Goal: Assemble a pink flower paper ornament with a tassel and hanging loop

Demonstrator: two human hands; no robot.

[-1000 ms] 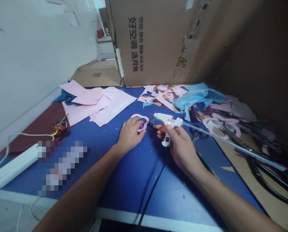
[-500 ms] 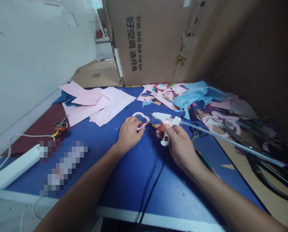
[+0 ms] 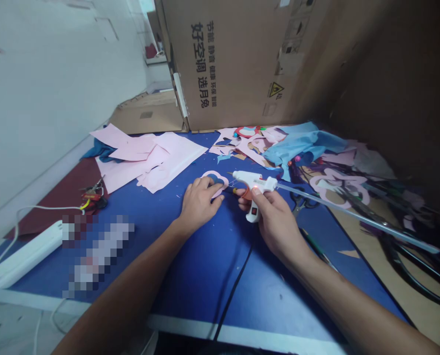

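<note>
One blue tabletop carries a pink flower cutout under the left hand, which presses it down; just apart, the right hand grips a white hot glue gun, nozzle beside the cutout, a long glue stick jutting rightward.

White hot glue gun, red light lit, beside a pink flower-shaped cutout
</note>
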